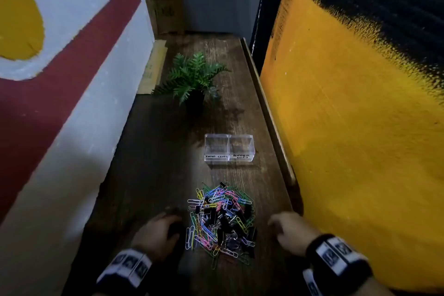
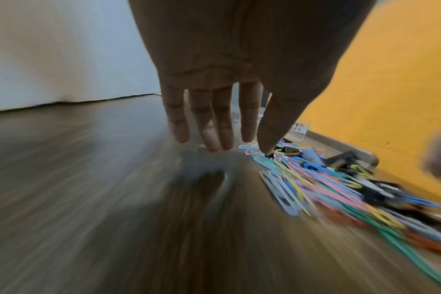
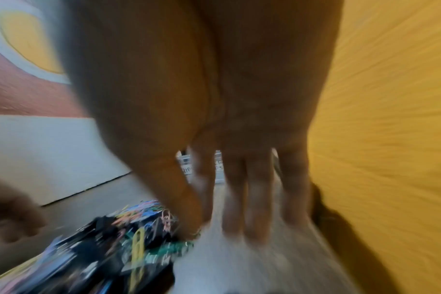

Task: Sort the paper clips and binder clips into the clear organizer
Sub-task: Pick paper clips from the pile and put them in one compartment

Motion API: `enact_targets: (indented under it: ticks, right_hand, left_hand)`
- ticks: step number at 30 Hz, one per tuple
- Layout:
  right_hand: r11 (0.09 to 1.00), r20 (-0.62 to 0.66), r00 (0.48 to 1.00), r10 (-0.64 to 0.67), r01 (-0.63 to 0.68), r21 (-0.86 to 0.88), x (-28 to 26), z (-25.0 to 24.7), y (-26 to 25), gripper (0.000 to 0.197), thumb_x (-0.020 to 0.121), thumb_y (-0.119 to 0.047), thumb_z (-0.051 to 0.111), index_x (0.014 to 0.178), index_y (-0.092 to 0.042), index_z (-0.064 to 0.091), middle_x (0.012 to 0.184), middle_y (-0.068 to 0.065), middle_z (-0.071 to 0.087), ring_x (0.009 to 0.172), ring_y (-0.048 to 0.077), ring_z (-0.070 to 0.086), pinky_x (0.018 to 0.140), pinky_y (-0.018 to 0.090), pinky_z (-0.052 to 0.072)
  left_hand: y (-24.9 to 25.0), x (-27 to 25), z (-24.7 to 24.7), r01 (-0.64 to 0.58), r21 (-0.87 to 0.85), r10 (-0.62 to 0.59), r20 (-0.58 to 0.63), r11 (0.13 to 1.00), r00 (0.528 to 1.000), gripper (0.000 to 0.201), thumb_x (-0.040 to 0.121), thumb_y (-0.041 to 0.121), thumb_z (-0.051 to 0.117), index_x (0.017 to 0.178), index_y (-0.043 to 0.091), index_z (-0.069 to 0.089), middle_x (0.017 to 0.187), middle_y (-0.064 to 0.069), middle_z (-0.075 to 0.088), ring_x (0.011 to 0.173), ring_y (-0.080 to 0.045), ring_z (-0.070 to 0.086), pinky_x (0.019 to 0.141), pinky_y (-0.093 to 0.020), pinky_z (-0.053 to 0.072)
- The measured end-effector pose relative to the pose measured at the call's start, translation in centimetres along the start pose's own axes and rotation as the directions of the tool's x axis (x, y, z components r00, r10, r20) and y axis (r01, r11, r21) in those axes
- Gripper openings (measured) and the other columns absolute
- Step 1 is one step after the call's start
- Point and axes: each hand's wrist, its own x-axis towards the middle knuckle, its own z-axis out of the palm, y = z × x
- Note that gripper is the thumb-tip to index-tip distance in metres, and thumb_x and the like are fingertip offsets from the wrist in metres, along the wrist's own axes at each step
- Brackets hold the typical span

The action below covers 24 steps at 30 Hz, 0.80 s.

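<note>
Bare wooden table [image 1: 149,151] between clip pile [image 1: 222,221] and clear organizer [image 1: 229,148].

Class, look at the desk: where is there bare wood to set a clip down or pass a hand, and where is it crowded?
Bare wood lies between the pile and the organizer, left of the organizer toward the wall, and between the organizer and the plant. It is crowded at the pile, flanked by the left hand and the right hand.

Tabletop [image 1: 153,151]: clips [image 1: 221,218], organizer [image 1: 229,148], plant [image 1: 192,77]
</note>
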Motion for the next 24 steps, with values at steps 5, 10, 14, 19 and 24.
enact_targets:
  ticks: [5, 10, 14, 19, 24]
  right_hand:
    - [0.997, -0.278, 0.960, 0.017, 0.003, 0.074, 5.5, -2.0, -2.1, 0.013, 0.090, -0.027, 0.054, 0.098, -0.026, 0.065, 0.103, -0.005, 0.068, 0.093, 0.015, 0.063, 0.084, 0.032, 0.052]
    - [0.999, -0.293, 0.956, 0.020, -0.006, 0.049, 8.6, -1.8, -3.4, 0.017, 0.089, -0.034, 0.057, 0.100, -0.024, 0.065, 0.103, -0.003, 0.067, 0.094, 0.018, 0.063, 0.081, 0.030, 0.052]
    - [1.000, -0.257, 0.966, 0.012, -0.013, -0.004, 10.0, -1.2, -3.9, 0.017, 0.087, -0.031, 0.058, 0.099, -0.020, 0.064, 0.104, 0.001, 0.064, 0.094, 0.021, 0.062, 0.081, 0.033, 0.052]
    - [0.998, -0.238, 0.971, 0.033, -0.042, -0.035, 11.0, -1.0, -4.2, 0.015, 0.088, -0.019, 0.052, 0.083, -0.013, 0.064, 0.092, 0.006, 0.064, 0.083, 0.025, 0.064, 0.075, 0.037, 0.055]
    - [0.999, -0.245, 0.969, 0.017, -0.027, -0.036, 11.1, -0.9, -4.1, 0.016, 0.089, -0.016, 0.047, 0.083, -0.012, 0.061, 0.091, 0.008, 0.062, 0.082, 0.026, 0.062, 0.070, 0.033, 0.051]
  left_hand:
    - [2.0, 4.7, -1.6, -0.039, -0.024, 0.038, -0.059, 0.999, 0.998, 0.035, 0.083, 0.036, 0.058, 0.117, 0.036, 0.057, 0.116, 0.012, 0.054, 0.105, -0.014, 0.058, 0.087, -0.031, 0.049]
    - [3.0, 6.6, -1.5, -0.032, 0.006, 0.032, -0.018, 0.999, 0.999, 0.022, 0.089, 0.037, 0.054, 0.109, 0.033, 0.061, 0.108, 0.009, 0.051, 0.098, -0.014, 0.056, 0.080, -0.027, 0.047]
    - [2.9, 6.9, -0.7, -0.010, 0.015, 0.010, -0.005, 1.000, 1.000, 0.022, 0.091, 0.041, 0.050, 0.108, 0.032, 0.060, 0.110, 0.009, 0.050, 0.100, -0.014, 0.055, 0.081, -0.028, 0.047]
    - [2.5, 7.1, -0.4, 0.022, -0.024, -0.022, -0.003, 0.999, 1.000, 0.018, 0.092, 0.039, 0.048, 0.101, 0.027, 0.058, 0.110, 0.006, 0.054, 0.094, -0.014, 0.056, 0.076, -0.027, 0.045]
    - [2.0, 6.0, -0.5, 0.081, -0.153, -0.094, -0.075, 0.985, 0.993, 0.014, 0.091, 0.034, 0.052, 0.103, 0.029, 0.058, 0.098, 0.005, 0.068, 0.083, -0.012, 0.062, 0.073, -0.026, 0.049]
